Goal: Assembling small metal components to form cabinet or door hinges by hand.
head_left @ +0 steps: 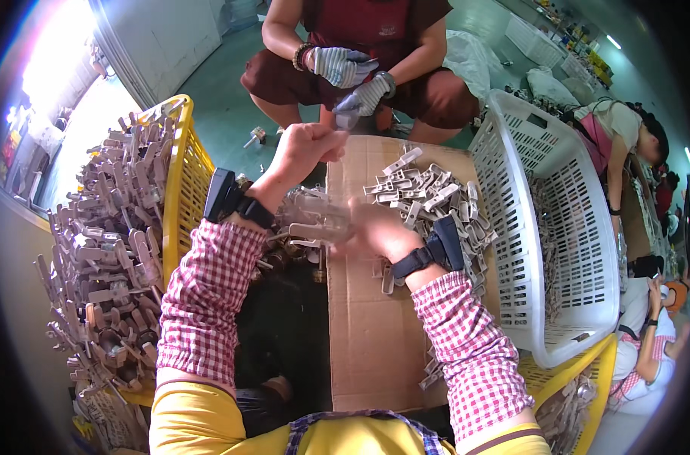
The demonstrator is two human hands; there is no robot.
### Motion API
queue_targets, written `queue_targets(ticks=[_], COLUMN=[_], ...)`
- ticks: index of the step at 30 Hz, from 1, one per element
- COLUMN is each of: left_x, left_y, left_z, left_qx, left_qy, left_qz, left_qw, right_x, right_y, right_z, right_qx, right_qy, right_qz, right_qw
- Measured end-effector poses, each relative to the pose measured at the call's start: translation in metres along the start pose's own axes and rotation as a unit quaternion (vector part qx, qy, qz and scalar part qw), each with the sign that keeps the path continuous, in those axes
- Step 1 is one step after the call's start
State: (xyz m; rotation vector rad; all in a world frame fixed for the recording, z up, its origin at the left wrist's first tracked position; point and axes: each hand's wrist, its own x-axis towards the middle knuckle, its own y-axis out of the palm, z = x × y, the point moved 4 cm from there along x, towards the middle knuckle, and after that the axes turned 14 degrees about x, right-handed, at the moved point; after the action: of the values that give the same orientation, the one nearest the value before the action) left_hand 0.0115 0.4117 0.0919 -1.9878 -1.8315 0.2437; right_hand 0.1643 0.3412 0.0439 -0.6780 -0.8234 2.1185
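My left hand [307, 149] is raised at the far end of the cardboard, its fingers closed. A small translucent piece [347, 120] shows just beyond its fingertips; I cannot make out whether they grip it. My right hand [375, 229] is smeared by motion over the cardboard sheet [364, 326]. Blurred pale lever-shaped plastic parts [313, 226] show at its fingertips, and whether it holds them is unclear. Right beside that hand lies a loose pile of whitish plastic lever handles [436, 193].
On the left, a yellow basket [179, 174] is heaped with pale lever-handled fittings [114, 265]. To the right stand a white basket [515, 250] and another yellow basket [606, 379]. A gloved co-worker [360, 83] crouches opposite; other people are at the far right.
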Motion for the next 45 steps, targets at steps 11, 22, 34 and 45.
queue_targets(ticks=[11,22,34,45], left_x=[-0.08,-0.156,-0.157,-0.204], left_y=[0.0,0.03,0.019,-0.027], left_z=[-0.048,-0.023,0.021,-0.124], left_qx=[0.233,0.408,0.589,0.554], left_qy=[0.152,0.438,0.417,0.589], left_qz=[0.037,-0.027,-0.037,-0.064], left_qw=[0.96,0.8,0.692,0.585], right_x=[-0.005,-0.002,0.026,-0.126], right_y=[0.001,-0.004,-0.011,-0.026], right_z=[-0.008,-0.001,-0.016,0.082], right_qx=[-0.034,-0.04,0.112,0.629], right_qy=[-0.098,-0.015,-0.031,-0.055], right_qz=[-0.083,0.033,0.104,0.203], right_qw=[0.991,0.999,0.988,0.749])
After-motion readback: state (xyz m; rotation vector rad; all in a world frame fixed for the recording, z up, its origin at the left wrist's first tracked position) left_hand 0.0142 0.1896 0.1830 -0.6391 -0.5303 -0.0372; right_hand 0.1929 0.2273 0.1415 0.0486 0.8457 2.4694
